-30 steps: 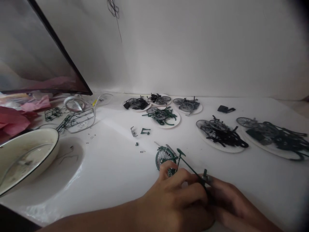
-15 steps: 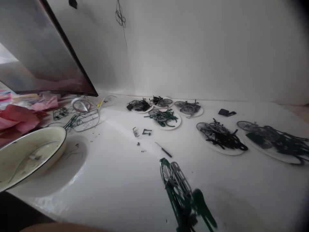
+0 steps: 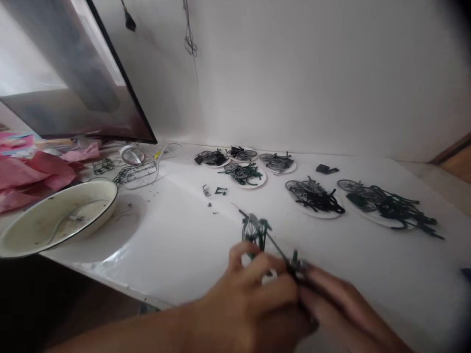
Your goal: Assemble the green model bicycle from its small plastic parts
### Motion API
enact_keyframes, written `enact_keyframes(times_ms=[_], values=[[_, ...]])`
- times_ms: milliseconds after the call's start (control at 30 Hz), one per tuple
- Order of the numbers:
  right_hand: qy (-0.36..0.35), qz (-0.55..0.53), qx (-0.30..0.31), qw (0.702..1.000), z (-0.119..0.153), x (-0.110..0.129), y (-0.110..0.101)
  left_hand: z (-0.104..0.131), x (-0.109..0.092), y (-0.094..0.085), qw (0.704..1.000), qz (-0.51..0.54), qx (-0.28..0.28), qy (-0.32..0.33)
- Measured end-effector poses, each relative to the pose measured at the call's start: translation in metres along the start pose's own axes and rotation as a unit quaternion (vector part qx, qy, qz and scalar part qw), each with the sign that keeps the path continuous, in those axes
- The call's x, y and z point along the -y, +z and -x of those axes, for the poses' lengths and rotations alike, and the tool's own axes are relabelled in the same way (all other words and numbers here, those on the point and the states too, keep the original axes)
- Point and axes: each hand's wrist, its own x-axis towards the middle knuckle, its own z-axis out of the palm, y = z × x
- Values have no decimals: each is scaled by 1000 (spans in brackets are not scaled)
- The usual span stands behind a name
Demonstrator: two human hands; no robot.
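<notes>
A small green model bicycle (image 3: 262, 239) is held between my two hands above the front of the table. My left hand (image 3: 253, 299) has its fingers wrapped round the bicycle's body, so much of it is covered. From the right, my right hand (image 3: 334, 294) grips the other end, near a dark upright part. The grey spoked wheel and thin green tubes stick out beyond my left fingers. Just behind the bicycle lies a small screwdriver (image 3: 238, 210), its handle partly hidden. Further back are a green bracket-like part (image 3: 221, 190) and a grey part (image 3: 206, 190). The hands are slightly blurred.
Several paper plates with bicycle parts (image 3: 312, 196) stand at the back and right. A dark flat piece (image 3: 326, 169) lies behind them. On the left are an enamel basin (image 3: 91, 193), a parts frame (image 3: 136, 172), pink paper (image 3: 44, 169) and a large screen (image 3: 84, 73).
Both my hands have come into view round the green bicycle, which has been turned and now shows different parts. The camera view has shifted, so more of the right side shows.
</notes>
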Motion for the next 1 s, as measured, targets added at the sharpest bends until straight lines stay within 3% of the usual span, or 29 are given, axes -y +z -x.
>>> enact_keyframes(times_ms=[67,200,300,400,567,767,1000], values=[[-24,-45,-64,997,-31,9,2,-22,22,-3,999,8,-33,-17],[-147,-145,-29,978,-100,30,5,-51,85,5,995,46,-87,-31],[-161,-229,11,960,-136,31,9,-53,125,16,992,70,-95,-35],[-146,-258,37,954,-156,16,11,-44,147,26,997,41,-49,-32],[-86,-236,38,967,-167,-8,6,-35,156,40,999,-37,26,3],[-96,-191,4,977,-170,-22,3,-33,150,53,998,-47,-25,-11],[-108,-261,37,959,-178,-30,5,-29,147,51,999,-40,-22,-26]])
